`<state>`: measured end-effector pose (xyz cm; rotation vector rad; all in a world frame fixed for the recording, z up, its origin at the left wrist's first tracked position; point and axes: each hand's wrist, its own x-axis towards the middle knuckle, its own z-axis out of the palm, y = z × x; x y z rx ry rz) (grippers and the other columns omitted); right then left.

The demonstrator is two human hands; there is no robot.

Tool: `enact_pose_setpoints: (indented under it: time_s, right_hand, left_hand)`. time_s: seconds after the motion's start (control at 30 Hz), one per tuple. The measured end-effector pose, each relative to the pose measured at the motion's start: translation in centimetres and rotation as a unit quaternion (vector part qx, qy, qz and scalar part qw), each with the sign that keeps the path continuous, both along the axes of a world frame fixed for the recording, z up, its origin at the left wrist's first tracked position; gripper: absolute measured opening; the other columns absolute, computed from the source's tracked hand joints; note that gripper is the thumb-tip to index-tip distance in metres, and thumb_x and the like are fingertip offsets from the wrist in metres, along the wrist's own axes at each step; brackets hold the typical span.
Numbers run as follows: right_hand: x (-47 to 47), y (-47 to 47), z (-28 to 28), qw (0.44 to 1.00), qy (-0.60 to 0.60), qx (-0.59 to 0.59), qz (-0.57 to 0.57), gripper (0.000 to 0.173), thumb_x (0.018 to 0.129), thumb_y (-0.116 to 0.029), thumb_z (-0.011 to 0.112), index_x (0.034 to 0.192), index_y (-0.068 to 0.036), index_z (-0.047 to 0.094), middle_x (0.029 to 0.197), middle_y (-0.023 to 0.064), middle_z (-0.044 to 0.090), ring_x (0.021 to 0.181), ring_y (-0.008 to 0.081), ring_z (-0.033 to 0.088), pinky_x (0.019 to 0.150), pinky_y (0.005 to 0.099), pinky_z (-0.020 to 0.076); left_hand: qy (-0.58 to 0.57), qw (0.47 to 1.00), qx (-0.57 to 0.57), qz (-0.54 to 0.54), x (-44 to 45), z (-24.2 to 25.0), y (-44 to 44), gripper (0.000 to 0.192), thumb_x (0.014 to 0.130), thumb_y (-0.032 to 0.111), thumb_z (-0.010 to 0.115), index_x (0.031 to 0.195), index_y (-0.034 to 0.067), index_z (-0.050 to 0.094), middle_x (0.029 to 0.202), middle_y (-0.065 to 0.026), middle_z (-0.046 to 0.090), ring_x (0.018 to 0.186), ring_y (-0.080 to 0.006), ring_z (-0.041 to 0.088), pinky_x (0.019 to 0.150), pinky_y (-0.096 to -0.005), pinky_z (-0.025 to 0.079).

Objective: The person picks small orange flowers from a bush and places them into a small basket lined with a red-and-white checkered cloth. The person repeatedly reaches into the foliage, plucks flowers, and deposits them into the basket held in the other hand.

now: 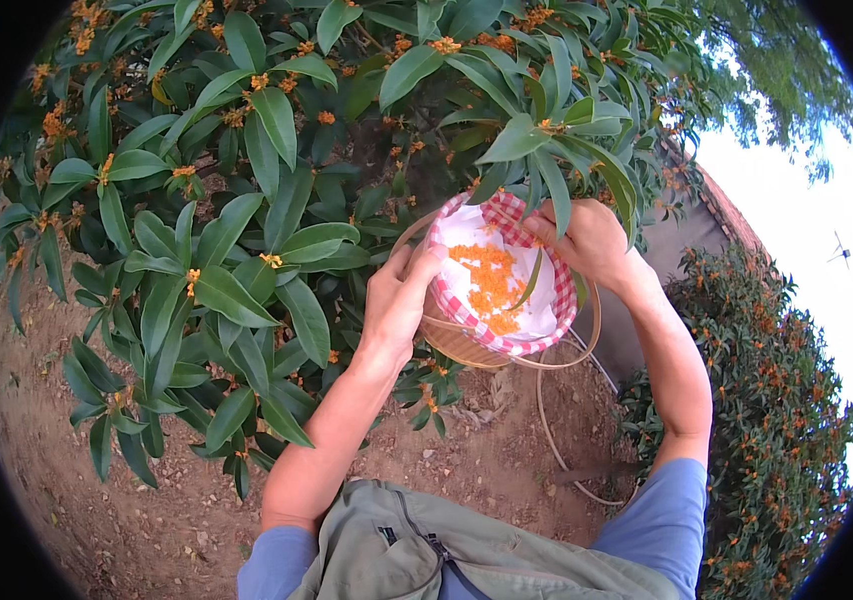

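Observation:
My left hand grips the left rim of a wicker basket lined with red-and-white checked cloth and white paper or cloth. Small orange blossoms lie inside, with a long green leaf across them. At the basket's upper right, my right hand has its fingers closed together among the leaves of a low twig; leaves partly cover the fingertips, so what they pinch cannot be made out. The basket's handle hoop hangs at its right side.
A leafy shrub with orange flower clusters fills the left and top. Another flowering bush stands at the right, near a grey wall. Below is bare stony soil, where a thin hose or cable curves.

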<state>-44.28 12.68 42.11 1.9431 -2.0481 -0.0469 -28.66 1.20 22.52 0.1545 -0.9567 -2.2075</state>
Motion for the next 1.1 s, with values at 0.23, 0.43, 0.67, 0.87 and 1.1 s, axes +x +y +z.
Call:
enact_pose_setpoints:
  time_s: [0.23,0.43,0.67,0.87,1.1]
  right_hand:
    - [-0.5,-0.7,-0.3,0.993,0.085,-0.049,0.061,0.023,0.091,-0.023,0.070,0.084,-0.002,0.063,0.071,0.0180,0.061,0.069,0.0406,0.063,0.062,0.0481,0.0492]
    - [-0.2,-0.2,0.2,0.988,0.100,-0.079,0.093,0.029,0.086,-0.029,0.076,0.082,-0.003,0.063,0.069,0.0158,0.063,0.069,0.0384,0.067,0.061,0.0472,0.0529]
    - [-1.4,-0.1,-1.2,0.982,0.067,-0.097,0.146,0.019,0.090,-0.017,0.070,0.081,-0.001,0.064,0.073,0.0174,0.065,0.071,0.0397,0.066,0.062,0.0478,0.0513]
    - [-1.5,-0.1,-2.7,0.970,0.121,-0.112,0.180,0.017,0.089,-0.017,0.071,0.081,-0.003,0.064,0.077,0.0125,0.065,0.076,0.0343,0.067,0.066,0.0447,0.0523]
    - [-0.9,0.9,-3.1,0.936,0.183,-0.179,0.243,0.008,0.072,-0.007,0.068,0.078,-0.006,0.063,0.081,0.0066,0.063,0.083,0.0268,0.065,0.076,0.0402,0.0528]
  left_hand:
    - [0.017,0.998,0.029,0.060,0.9,0.3,1.1,0.052,0.096,0.036,0.070,0.125,-0.006,0.062,0.118,-0.0108,0.067,0.107,-0.0143,0.064,0.095,-0.0291,0.049]
    - [-0.024,0.994,0.023,0.100,4.0,-0.5,1.8,0.048,0.096,0.038,0.067,0.121,-0.002,0.064,0.116,-0.0087,0.067,0.108,-0.0132,0.062,0.094,-0.0294,0.048]
    - [-0.062,0.989,-0.007,0.131,2.9,0.0,2.3,0.059,0.098,0.042,0.064,0.134,-0.005,0.059,0.126,-0.0143,0.068,0.112,-0.0191,0.066,0.099,-0.0351,0.051]
    - [-0.084,0.983,0.015,0.161,2.2,1.9,4.3,0.059,0.096,0.043,0.065,0.130,-0.005,0.061,0.120,-0.0144,0.070,0.105,-0.0190,0.068,0.093,-0.0341,0.054]
    - [-0.107,0.975,-0.011,0.192,3.1,2.5,5.3,0.059,0.094,0.047,0.066,0.126,-0.003,0.063,0.113,-0.0122,0.071,0.099,-0.0171,0.069,0.089,-0.0329,0.055]
